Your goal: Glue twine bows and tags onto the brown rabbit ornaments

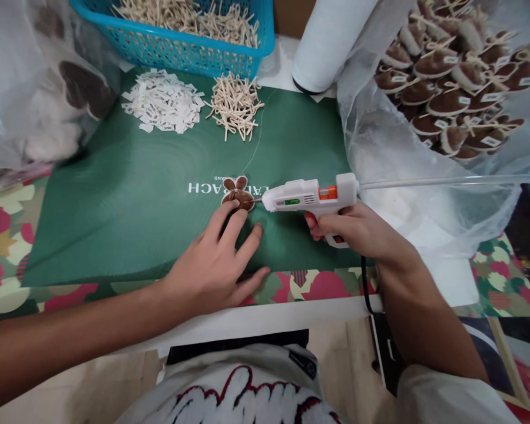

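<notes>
We are taking the brown piece (pixel 246 200) as landmark; it is lying on the green mat (pixel 128 194), ahead of the left hand (pixel 216 253) and off to the left of the right hand (pixel 344 227). Left is nearer: its fingers are spreading loosely, foremost fingertips resting on the piece's near side, thumb standing apart. We aren't seeing any pinch there.

Right hand is wrapping round the handle of the glue gun (pixel 291 197), well apart from the piece. Gun's long axis is running sideways, nozzle (pixel 257 200) pointing left and meeting the piece's right edge. Touching or just above it, we can't tell; same for whether the right fingers are squeezing.

Piece's small ear-like lobes are facing away from us, the wider part is facing us; its long axis is hard to call, since it is looking about as wide as long.

Beyond the piece, the cord pile (pixel 235 109) is sitting straight ahead, and the tag pile (pixel 163 103) is lying farther left. Small shoes (pixel 448 97) are filling a bag, far right of it.
</notes>
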Action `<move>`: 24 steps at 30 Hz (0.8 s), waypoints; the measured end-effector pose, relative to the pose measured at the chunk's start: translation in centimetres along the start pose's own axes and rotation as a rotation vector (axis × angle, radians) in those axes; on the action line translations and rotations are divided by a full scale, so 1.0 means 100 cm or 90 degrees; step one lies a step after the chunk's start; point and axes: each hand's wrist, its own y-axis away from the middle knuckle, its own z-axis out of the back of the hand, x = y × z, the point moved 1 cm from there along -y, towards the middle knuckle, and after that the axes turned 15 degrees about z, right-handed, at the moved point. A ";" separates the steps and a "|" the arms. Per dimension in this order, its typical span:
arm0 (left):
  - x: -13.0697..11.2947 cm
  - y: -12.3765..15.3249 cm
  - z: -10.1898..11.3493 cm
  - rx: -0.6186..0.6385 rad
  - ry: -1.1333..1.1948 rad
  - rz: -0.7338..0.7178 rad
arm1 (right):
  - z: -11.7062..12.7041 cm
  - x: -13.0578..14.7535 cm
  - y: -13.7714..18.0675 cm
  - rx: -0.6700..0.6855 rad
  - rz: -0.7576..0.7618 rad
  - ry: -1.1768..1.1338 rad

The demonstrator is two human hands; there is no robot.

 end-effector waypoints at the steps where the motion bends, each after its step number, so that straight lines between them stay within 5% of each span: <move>1: 0.000 0.000 0.000 -0.002 0.001 0.000 | 0.000 0.000 0.000 -0.001 -0.002 0.002; 24: 0.002 0.003 -0.003 0.011 0.022 0.029 | 0.005 -0.002 0.004 0.016 -0.003 -0.027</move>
